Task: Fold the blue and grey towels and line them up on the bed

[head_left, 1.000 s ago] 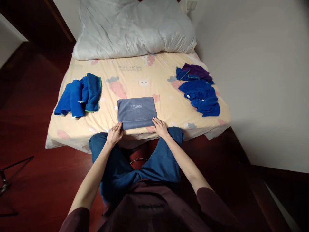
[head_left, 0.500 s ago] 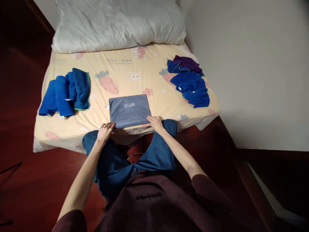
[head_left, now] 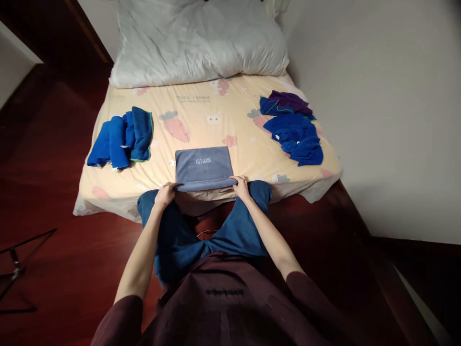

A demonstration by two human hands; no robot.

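Observation:
A folded grey-blue towel [head_left: 203, 166] with white lettering, upside down to me, lies flat at the near edge of the bed. Its near side is turned up into a narrow roll. My left hand [head_left: 166, 194] pinches the left end of this roll, and my right hand [head_left: 241, 186] grips the right end. Both hands rest close to my knees at the mattress edge.
Rolled blue towels [head_left: 122, 139] lie on the bed's left side. Crumpled blue cloths [head_left: 297, 137] and a purple cloth [head_left: 290, 102] are at the right, near the wall [head_left: 378, 120]. A pale quilt [head_left: 201, 43] is heaped behind. A black stand [head_left: 16, 271] is on the floor.
The towel's near edge has been lifted and turned over into a roll. My hands went from lying on its corners to gripping the roll's ends. The view has shifted left.

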